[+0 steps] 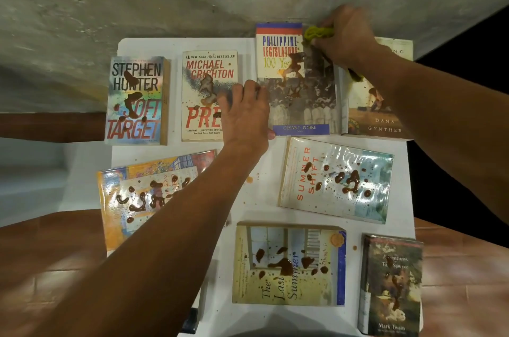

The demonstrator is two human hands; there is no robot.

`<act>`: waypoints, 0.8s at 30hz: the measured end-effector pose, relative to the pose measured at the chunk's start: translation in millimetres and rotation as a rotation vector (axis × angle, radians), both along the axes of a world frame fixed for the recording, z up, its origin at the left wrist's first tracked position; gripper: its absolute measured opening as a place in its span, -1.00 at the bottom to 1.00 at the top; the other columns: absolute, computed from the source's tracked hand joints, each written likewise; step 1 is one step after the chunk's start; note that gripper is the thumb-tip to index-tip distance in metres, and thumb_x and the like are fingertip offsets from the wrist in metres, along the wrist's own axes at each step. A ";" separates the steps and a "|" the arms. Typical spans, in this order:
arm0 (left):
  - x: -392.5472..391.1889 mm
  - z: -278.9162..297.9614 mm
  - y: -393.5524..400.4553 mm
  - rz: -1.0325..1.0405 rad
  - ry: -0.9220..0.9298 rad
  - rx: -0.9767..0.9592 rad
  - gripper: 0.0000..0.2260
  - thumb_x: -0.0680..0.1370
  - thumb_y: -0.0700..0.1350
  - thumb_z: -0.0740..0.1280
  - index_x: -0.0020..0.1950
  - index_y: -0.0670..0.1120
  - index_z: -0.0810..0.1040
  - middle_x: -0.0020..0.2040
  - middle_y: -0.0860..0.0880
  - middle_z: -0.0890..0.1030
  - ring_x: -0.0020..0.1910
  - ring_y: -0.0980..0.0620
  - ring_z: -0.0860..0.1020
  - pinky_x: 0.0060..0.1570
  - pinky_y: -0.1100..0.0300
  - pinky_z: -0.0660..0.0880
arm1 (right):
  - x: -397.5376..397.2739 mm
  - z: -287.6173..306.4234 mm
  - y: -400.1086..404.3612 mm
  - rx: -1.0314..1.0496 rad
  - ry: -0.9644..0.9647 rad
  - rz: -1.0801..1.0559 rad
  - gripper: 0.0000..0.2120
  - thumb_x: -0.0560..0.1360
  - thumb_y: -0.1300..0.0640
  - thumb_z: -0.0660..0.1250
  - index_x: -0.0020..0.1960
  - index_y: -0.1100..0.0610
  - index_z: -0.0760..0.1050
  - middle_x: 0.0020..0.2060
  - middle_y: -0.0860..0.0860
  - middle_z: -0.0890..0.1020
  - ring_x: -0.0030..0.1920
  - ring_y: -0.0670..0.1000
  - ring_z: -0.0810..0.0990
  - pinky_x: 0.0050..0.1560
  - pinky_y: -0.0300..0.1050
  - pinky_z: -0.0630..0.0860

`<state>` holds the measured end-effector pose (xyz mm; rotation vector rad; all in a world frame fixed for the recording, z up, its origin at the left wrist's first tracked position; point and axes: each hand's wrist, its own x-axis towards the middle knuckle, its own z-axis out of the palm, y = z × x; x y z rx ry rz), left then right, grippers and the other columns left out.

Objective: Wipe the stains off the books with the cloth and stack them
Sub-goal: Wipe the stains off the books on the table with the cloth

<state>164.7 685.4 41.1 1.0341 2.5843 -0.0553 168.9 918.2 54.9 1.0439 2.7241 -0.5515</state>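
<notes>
White table (264,199) against a concrete wall, stained books all over. Right hand (347,36) grips the green cloth (318,33) on the upper-right book (297,80); left hand (245,113) lies flat, steadying it. The sauce could easily smear onto neighbouring books.

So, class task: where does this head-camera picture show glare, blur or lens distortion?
Head view: glare streaks the glossy cover of the Summer Shift book; the right hand and its green cloth are slightly motion-blurred; wide-angle distortion bows the white table edges; the Mark Twain book sits dim and soft.
</notes>
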 end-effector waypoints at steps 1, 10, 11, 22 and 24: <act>0.0 -0.1 0.0 0.000 0.000 0.000 -0.29 0.44 0.12 0.53 0.48 -0.02 0.32 0.41 -0.07 0.30 0.43 -0.11 0.24 0.44 -0.10 0.11 | 0.1 0.4 -1.1 -0.011 0.004 0.005 -0.61 0.54 -0.08 0.40 0.24 0.16 0.55 0.06 0.07 0.56 0.00 0.00 0.52 -0.03 -0.14 0.43; -0.7 -0.1 1.5 -0.005 -0.015 -0.004 -0.27 0.44 0.11 0.53 0.50 -0.04 0.29 0.42 -0.07 0.29 0.44 -0.11 0.23 0.45 -0.11 0.11 | -0.8 2.7 -1.8 -0.051 -0.010 0.074 -0.66 0.55 -0.07 0.40 0.19 0.15 0.60 -0.05 0.06 0.60 -0.14 -0.02 0.53 -0.18 -0.20 0.45; -1.0 -0.1 1.2 -0.003 -0.017 0.000 -0.27 0.44 0.10 0.53 0.50 -0.04 0.29 0.42 -0.07 0.29 0.44 -0.11 0.24 0.45 -0.10 0.10 | -1.6 3.6 -2.7 -0.054 -0.004 0.066 -0.66 0.55 -0.06 0.39 0.18 0.16 0.60 -0.03 0.08 0.61 -0.09 0.01 0.56 -0.11 -0.15 0.51; 10.5 4.2 6.9 0.100 -0.134 0.034 -0.22 0.46 -0.19 0.55 0.56 -0.08 0.19 0.48 -0.11 0.19 0.41 -0.18 0.36 0.51 0.03 0.17 | -4.5 -5.5 -11.0 -0.051 0.059 0.010 -0.70 0.56 -0.06 0.38 0.15 0.13 0.60 -0.04 0.04 0.61 -0.10 -0.02 0.55 -0.17 -0.19 0.43; 11.7 3.1 7.5 0.114 -0.147 0.045 -0.22 0.46 -0.21 0.55 0.56 -0.08 0.19 0.48 -0.11 0.18 0.40 -0.17 0.36 0.50 0.03 0.19 | -4.9 -7.5 -10.2 -0.071 0.066 0.004 -0.72 0.56 -0.06 0.38 0.13 0.12 0.61 -0.06 0.05 0.62 -0.11 0.00 0.57 -0.15 -0.18 0.48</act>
